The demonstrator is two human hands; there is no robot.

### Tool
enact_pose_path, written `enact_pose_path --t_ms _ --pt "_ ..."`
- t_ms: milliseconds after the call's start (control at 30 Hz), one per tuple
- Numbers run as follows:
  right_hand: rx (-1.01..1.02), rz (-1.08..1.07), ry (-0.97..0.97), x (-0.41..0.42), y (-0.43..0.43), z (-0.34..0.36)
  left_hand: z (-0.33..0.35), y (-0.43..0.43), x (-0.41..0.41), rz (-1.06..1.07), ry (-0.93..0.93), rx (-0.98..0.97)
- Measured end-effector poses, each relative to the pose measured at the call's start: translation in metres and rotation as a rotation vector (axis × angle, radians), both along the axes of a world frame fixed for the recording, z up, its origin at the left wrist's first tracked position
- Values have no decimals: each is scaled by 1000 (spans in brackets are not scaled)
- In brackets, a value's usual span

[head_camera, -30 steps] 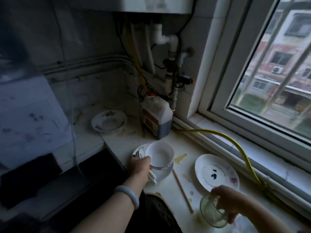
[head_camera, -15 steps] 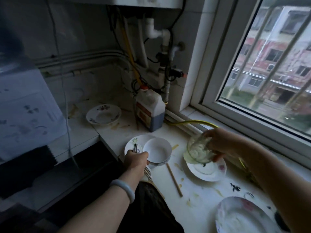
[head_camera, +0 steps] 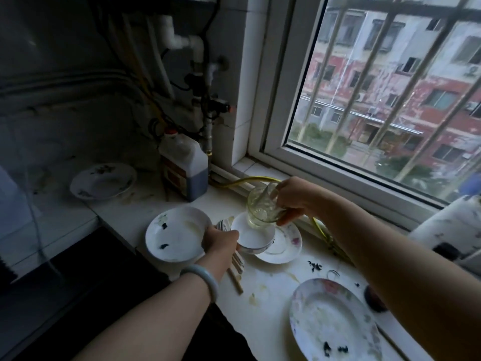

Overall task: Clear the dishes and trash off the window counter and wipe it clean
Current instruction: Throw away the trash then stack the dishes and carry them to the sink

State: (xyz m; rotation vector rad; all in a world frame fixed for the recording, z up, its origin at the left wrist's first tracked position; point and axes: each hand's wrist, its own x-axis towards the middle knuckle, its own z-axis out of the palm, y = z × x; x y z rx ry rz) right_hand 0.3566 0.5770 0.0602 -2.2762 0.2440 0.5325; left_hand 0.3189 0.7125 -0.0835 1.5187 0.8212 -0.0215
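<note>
My left hand [head_camera: 220,239] grips a white bowl [head_camera: 256,237] by its near rim, together with spoons and chopsticks [head_camera: 235,272] that stick out below the hand. The bowl sits on a small flowered plate [head_camera: 286,243]. My right hand [head_camera: 294,198] holds a clear glass [head_camera: 261,205] tilted over the bowl, its base just above the bowl's far rim. A dirty white plate [head_camera: 175,234] lies left of the bowl. The white counter [head_camera: 270,285] is stained with spills and dark scraps.
A large soiled plate [head_camera: 334,320] lies near the front right. Another plate [head_camera: 102,181] sits far left, by a dark-liquid jug [head_camera: 186,169]. A yellow hose [head_camera: 250,179] runs along the window sill. A patterned cylinder [head_camera: 450,227] stands at the right.
My left hand slid the bowl with the utensils off the left plate onto the small flowered plate. My right hand brought the glass down over the bowl.
</note>
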Motion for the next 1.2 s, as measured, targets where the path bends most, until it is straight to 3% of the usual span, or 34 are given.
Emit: enact_pose_path --t_ms 433,1200 --pt "-34 -268 112 28 -48 -62 -28 -58 45 -191 112 60" --pt "-63 -311 267 85 -54 -128 -60 -65 102 -355 223 166"
